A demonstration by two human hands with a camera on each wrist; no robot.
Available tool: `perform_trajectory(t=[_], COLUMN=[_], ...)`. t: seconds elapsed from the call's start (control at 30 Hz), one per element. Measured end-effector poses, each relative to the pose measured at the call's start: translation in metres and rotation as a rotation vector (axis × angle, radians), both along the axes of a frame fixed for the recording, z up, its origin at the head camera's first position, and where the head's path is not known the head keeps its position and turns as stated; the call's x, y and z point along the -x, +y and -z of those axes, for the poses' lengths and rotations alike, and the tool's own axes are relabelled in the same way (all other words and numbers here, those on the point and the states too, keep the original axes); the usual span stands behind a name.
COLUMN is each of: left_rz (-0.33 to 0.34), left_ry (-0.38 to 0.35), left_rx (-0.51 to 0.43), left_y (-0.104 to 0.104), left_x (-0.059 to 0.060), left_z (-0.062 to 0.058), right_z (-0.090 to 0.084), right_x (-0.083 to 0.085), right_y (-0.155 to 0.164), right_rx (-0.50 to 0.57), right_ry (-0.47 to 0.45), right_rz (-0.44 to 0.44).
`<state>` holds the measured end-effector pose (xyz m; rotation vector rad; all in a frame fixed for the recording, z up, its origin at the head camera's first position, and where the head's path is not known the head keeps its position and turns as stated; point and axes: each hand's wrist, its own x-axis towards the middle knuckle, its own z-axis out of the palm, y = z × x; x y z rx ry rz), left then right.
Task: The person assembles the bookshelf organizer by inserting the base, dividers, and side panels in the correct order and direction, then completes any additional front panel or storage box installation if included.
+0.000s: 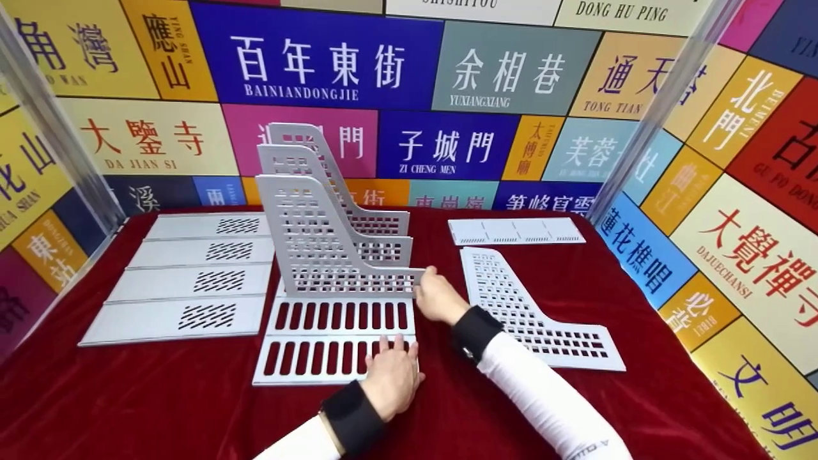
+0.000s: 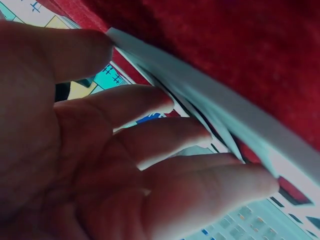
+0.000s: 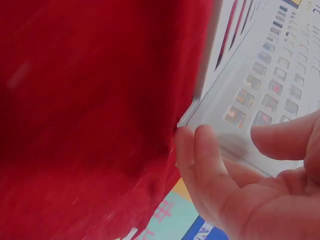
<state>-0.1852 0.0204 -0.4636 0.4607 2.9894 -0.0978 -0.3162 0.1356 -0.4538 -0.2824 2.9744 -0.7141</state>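
Here the assembly of a grey perforated file rack looks partly done: three L-shaped divider panels (image 1: 332, 236) stand upright on the slotted base plate (image 1: 319, 348) in the middle of the frame. The left hand (image 1: 391, 377) lies flat on the base plate's near right corner, fingers (image 2: 150, 107) straight and spread, pressing it down. The right hand (image 1: 436, 297) is at the lower right end of the front divider, its fingers (image 3: 200, 165) bent around the panel's corner, seemingly seating it in the base. A fourth L-shaped panel (image 1: 530, 313) lies flat on the cloth right of centre, just beside the right forearm; judging by this, the next move calls for keeping the base steady, letting go of the front divider and lifting that loose panel upright. Four flat slotted panels (image 1: 185, 281) lie in a row at left, and a narrow strip (image 1: 516, 231) lies at upper right. The desk is covered with a dark red cloth (image 1: 128, 396). Walls of coloured signboards with Chinese characters (image 1: 319, 57) close in the back and both sides.
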Motion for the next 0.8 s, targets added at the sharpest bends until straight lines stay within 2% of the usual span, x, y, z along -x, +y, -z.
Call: perform_trajectory(t=[0.23, 0.43, 0.63, 0.73, 0.8], left_rz=[-0.008, 0.009, 0.008, 0.037, 0.067], left_ry=[0.035, 0.039, 0.014, 0.037, 0.078], left_rx=[-0.035, 0.007, -0.022, -0.003, 0.010], left_y=[-0.002, 0.001, 0.000, -0.001, -0.003], left_x=[0.000, -0.001, 0.001, 0.003, 0.005], left_z=[-0.002, 0.000, -0.001, 0.000, 0.000], right_z=[-0.002, -0.004, -0.003, 0.001, 0.003], right_x=[0.000, -0.003, -0.009, -0.013, -0.014], right_y=[-0.003, 0.007, 0.013, 0.013, 0.013], right_rx=[0.030, 0.027, 0.068, 0.113, 0.132], right_ry=[0.018, 0.054, 0.003, -0.020, -0.020], right_rz=[-0.015, -0.058, -0.046, -0.067, -0.074])
